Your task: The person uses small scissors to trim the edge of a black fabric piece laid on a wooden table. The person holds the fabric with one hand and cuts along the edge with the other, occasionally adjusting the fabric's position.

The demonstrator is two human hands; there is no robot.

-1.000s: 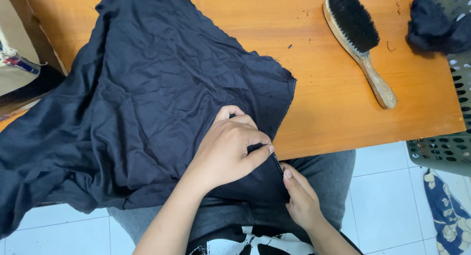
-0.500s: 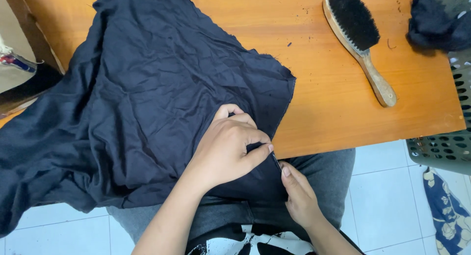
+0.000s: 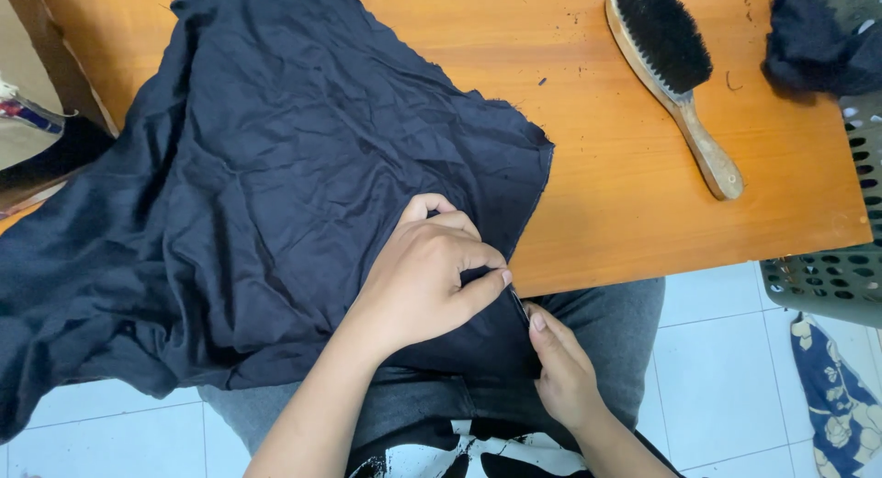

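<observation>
A large dark navy cloth (image 3: 276, 193) lies crumpled over the orange wooden table (image 3: 625, 202) and hangs off its near edge onto my lap. My left hand (image 3: 427, 276) rests on the cloth at the table's edge, its fingers curled and pinching the fabric's hem. Just below it, over my lap, my right hand (image 3: 560, 372) grips the same hem between thumb and fingers. The two hands almost touch at the cloth's lower right corner.
A wooden brush with black bristles (image 3: 671, 73) lies on the table at the far right. A grey perforated basket (image 3: 831, 276) holding dark cloth (image 3: 818, 41) stands beyond the table's right edge. A patterned blue fabric (image 3: 836, 404) lies on the white tiled floor.
</observation>
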